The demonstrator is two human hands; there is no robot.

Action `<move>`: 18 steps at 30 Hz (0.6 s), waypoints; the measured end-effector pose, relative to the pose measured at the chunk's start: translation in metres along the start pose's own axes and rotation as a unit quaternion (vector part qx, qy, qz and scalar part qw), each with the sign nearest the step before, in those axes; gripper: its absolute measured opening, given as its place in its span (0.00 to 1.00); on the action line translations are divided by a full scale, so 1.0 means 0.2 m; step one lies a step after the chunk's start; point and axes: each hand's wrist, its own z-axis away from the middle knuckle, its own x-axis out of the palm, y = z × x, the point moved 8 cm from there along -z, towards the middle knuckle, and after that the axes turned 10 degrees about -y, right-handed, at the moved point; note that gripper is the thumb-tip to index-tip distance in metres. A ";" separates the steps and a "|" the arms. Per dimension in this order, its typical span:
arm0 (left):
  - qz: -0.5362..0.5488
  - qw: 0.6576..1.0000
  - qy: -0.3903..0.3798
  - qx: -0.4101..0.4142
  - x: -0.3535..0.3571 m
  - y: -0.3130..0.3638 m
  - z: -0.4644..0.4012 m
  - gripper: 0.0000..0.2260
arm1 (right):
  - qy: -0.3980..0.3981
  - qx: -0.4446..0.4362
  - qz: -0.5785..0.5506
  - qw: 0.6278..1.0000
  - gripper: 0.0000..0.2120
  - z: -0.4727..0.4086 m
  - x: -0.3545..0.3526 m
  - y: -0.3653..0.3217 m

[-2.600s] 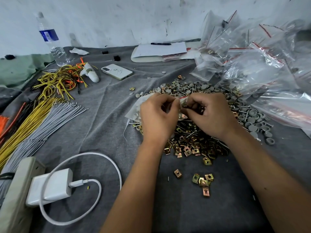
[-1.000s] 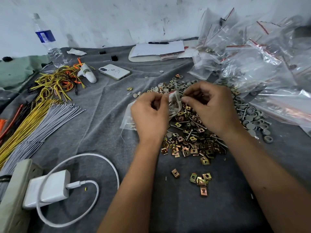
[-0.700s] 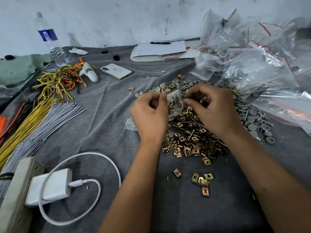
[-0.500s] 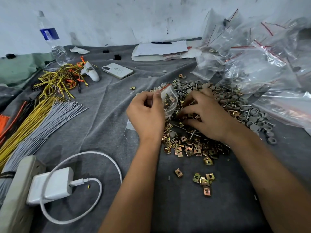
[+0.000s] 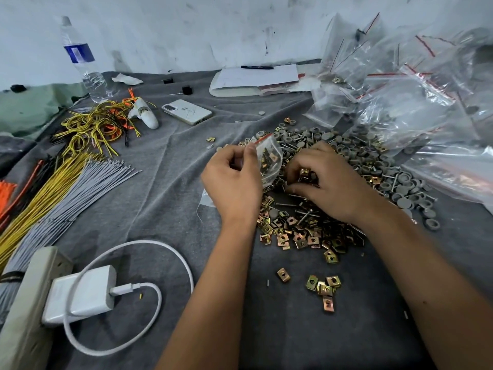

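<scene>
Left hand (image 5: 232,188) pinches the small zip bag (image 5: 269,161) at its red-striped mouth, mid-desk, just above the parts pile; brass clips show inside. Right hand (image 5: 328,185) sits on the pile beside it, fingertips curled and pinching a clip nut (image 5: 305,172). Loose clip nuts (image 5: 301,233) on the near side, grey caps (image 5: 400,182) on the far side. Clear bags (image 5: 416,102) crowd the right edge. Wire bundles (image 5: 66,198) at the left edge, charger (image 5: 80,295) in the near-left corner. Phone (image 5: 186,112) and water bottle (image 5: 82,60) far-left; blue label unreadable. Grey cloth cover, scuffed white wall.

One bottle (image 5: 81,60), one phone (image 5: 186,112), one pen (image 5: 257,67), two hands (image 5: 232,185) (image 5: 333,185)
</scene>
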 end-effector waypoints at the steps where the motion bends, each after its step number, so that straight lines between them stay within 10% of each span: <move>1: -0.002 1.000 0.001 0.003 0.00 0.00 0.00 0.14 | 0.040 -0.007 -0.055 0.998 0.07 0.01 -0.03 0.00; 8: -0.061 0.995 -0.054 0.063 0.06 0.05 0.01 0.10 | 0.228 -0.052 -0.174 0.957 0.11 0.08 -0.17 -0.04; 18: -0.073 0.992 -0.066 0.073 0.08 0.06 0.02 0.10 | 0.234 -0.057 -0.077 0.967 0.08 0.07 -0.14 -0.07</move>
